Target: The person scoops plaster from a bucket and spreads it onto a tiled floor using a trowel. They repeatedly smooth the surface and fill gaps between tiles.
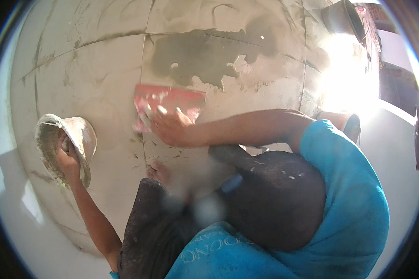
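Note:
My right hand [170,121], fingertips whitish, presses and grips a flat red pad [177,100] on the tiled floor, just below an irregular wet grey patch [191,56]. My left hand [66,156] reaches into a mortar-crusted bucket [86,139] at the left, fingers closed around something pale that I cannot make out. My bare foot [158,172] is on the tiles below the red pad. A blurred spot obscures part of the lower middle.
Tiles with grey smears [93,69] spread around me. A dark bucket [340,18] stands at the upper right, another bucket [347,123] behind my right shoulder. Pale surfaces [398,144] run along both sides, and sunlight glares on the right.

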Tool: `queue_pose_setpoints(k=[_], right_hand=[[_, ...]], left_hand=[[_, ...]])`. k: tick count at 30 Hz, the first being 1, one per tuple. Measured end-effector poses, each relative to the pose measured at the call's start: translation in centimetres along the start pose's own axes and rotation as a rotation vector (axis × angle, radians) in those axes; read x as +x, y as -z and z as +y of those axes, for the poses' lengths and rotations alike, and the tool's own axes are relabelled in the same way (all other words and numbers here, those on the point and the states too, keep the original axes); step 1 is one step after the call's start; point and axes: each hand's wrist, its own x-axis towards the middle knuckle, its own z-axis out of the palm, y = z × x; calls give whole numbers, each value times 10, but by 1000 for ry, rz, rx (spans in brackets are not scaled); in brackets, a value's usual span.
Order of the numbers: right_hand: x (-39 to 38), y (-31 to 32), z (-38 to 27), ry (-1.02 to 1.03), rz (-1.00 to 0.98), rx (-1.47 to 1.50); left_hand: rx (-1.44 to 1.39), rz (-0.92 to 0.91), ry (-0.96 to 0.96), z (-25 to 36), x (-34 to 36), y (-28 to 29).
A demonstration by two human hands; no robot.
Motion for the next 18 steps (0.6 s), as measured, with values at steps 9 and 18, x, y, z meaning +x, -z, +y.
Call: queue_pose_setpoints(k=[9, 18], right_hand=[[77, 43, 51, -451, -25, 201], [37, 42, 95, -674, 172, 165]], left_hand=[[19, -12, -36, 28, -20, -1], [-333, -12, 116, 17, -18, -4]])
